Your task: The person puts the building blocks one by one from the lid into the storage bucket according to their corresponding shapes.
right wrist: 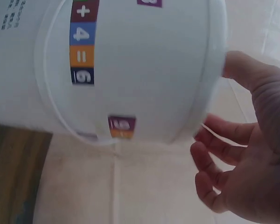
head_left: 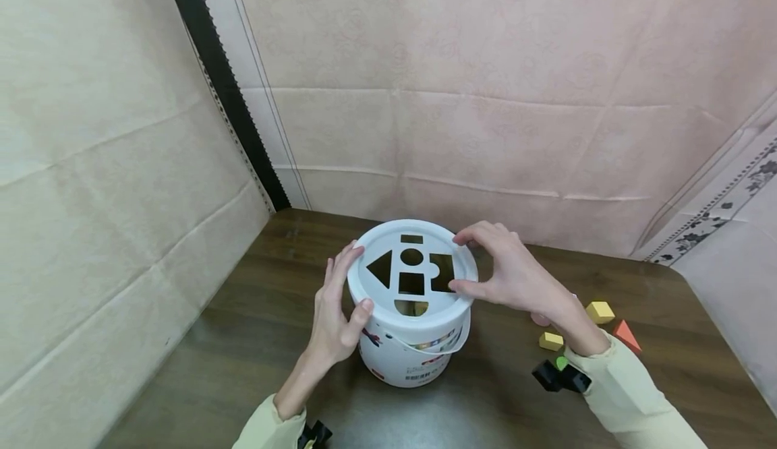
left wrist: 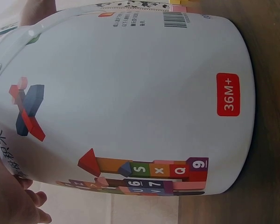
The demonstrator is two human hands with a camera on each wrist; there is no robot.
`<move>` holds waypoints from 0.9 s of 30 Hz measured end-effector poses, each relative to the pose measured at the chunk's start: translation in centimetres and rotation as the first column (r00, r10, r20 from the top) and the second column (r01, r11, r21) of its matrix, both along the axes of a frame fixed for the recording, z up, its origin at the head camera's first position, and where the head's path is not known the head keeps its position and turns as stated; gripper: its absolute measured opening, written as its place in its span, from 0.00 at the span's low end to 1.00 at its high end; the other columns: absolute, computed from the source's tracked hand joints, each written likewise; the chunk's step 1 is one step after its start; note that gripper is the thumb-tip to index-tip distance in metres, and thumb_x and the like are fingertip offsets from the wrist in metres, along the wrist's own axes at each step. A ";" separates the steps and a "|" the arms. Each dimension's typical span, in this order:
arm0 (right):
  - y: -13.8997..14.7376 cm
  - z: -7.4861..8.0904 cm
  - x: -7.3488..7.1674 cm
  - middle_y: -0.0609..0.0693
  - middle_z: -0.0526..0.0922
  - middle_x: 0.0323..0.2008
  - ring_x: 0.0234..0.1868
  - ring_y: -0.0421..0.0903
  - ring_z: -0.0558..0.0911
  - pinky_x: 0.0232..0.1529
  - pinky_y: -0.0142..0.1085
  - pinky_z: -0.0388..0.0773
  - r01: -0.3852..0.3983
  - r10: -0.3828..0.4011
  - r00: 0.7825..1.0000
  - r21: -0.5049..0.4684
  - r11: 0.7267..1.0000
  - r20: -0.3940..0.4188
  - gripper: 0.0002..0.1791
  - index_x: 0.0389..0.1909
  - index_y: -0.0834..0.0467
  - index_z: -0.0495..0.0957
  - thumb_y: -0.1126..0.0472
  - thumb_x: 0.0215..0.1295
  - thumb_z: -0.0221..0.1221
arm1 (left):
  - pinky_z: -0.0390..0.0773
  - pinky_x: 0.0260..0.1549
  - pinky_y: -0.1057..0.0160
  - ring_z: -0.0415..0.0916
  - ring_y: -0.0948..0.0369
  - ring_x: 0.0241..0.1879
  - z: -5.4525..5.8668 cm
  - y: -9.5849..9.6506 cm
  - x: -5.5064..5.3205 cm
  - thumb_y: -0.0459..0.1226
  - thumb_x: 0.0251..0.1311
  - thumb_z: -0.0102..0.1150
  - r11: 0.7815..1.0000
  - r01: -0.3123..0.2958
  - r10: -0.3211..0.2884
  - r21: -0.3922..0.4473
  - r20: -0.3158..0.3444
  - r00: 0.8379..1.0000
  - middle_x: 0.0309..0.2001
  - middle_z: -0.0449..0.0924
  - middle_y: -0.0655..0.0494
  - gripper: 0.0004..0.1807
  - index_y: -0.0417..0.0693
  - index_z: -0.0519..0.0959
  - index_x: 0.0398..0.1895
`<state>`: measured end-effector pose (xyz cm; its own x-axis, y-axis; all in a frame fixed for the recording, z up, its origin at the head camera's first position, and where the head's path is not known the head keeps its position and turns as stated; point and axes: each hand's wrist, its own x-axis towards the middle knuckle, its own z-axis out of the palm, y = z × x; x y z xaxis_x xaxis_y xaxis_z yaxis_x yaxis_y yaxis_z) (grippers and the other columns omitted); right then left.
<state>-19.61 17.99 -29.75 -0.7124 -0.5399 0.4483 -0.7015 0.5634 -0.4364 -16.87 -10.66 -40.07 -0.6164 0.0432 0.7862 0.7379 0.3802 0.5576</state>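
A white bucket [head_left: 403,361] stands upright on the table, with a white shape-sorter lid [head_left: 434,307] on top. The lid has several cut-outs, among them a triangle, a circle and a square. My left hand [head_left: 336,314] grips the bucket's left side near the rim, thumb on the near side and fingers farther back. In the left wrist view the printed bucket wall [left wrist: 130,88] fills most of the picture. At the lid's right edge, my right hand [head_left: 506,270] touches with thumb and fingertips spread apart. Nothing shows between those fingers in the right wrist view.
Yellow blocks [head_left: 600,312], a red triangular block [head_left: 626,336] and a green piece [head_left: 561,363] lie on the table to the right, partly behind my right forearm. Cloth walls [head_left: 485,132] rise behind the table and at both sides. The bucket's handle [head_left: 461,338] hangs down in front.
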 end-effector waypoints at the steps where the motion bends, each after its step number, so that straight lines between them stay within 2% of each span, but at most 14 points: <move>1: 0.5 0.0 0.0 0.47 0.80 0.47 0.49 0.50 0.74 0.52 0.48 0.64 -0.008 0.007 1.000 -0.020 1.000 -0.028 0.29 0.50 0.59 0.79 0.58 0.46 0.78 | 0.46 0.65 0.30 0.63 0.46 0.69 0.0 0.0 0.0 0.63 0.65 0.44 1.000 0.003 -0.003 0.001 0.000 1.000 0.67 0.71 0.43 0.43 0.37 0.69 0.68; 5: 3.3 0.0 0.4 0.45 0.81 0.47 0.48 0.47 0.77 0.51 0.36 0.71 0.012 -0.022 0.993 -0.079 0.997 -0.118 0.26 0.50 0.58 0.80 0.67 0.47 0.75 | 0.46 0.65 0.30 0.63 0.46 0.69 -0.1 0.1 -0.1 0.65 0.65 0.43 1.000 0.008 -0.008 0.007 -0.002 1.000 0.67 0.71 0.43 0.44 0.37 0.68 0.68; 10: 7.4 -0.2 1.3 0.42 0.81 0.46 0.47 0.37 0.77 0.50 0.24 0.68 0.070 -0.084 0.987 -0.110 0.992 -0.135 0.26 0.49 0.58 0.80 0.75 0.47 0.72 | 0.46 0.65 0.30 0.64 0.46 0.69 -0.1 0.1 -0.1 0.65 0.65 0.43 1.000 0.009 -0.009 0.013 0.000 1.000 0.67 0.71 0.43 0.44 0.37 0.68 0.68; 16: 11.7 -1.6 2.7 0.40 0.81 0.47 0.44 0.33 0.76 0.47 0.22 0.66 0.163 -0.174 0.982 -0.129 0.978 -0.077 0.28 0.51 0.57 0.81 0.78 0.47 0.71 | 0.47 0.65 0.31 0.64 0.46 0.69 -0.2 -0.2 0.0 0.65 0.65 0.43 1.000 -0.005 0.005 0.015 -0.004 1.000 0.68 0.70 0.43 0.44 0.37 0.69 0.68; 22: 15.2 -3.4 4.0 0.39 0.81 0.45 0.44 0.33 0.75 0.47 0.22 0.66 0.270 -0.273 0.962 -0.165 0.949 0.005 0.26 0.50 0.59 0.80 0.80 0.50 0.68 | 0.47 0.65 0.31 0.64 0.46 0.69 -0.2 -0.3 -0.1 0.64 0.65 0.43 1.000 -0.006 0.006 0.019 -0.012 1.000 0.68 0.70 0.43 0.44 0.37 0.69 0.68; 27: 18.6 -5.3 4.6 0.36 0.80 0.47 0.45 0.31 0.75 0.47 0.20 0.66 0.325 -0.318 0.946 -0.191 0.926 0.065 0.27 0.53 0.63 0.79 0.82 0.50 0.66 | 0.46 0.66 0.31 0.64 0.45 0.69 -0.1 0.0 -0.1 0.64 0.66 0.43 1.000 0.009 -0.008 0.020 -0.011 1.000 0.68 0.70 0.42 0.44 0.36 0.68 0.68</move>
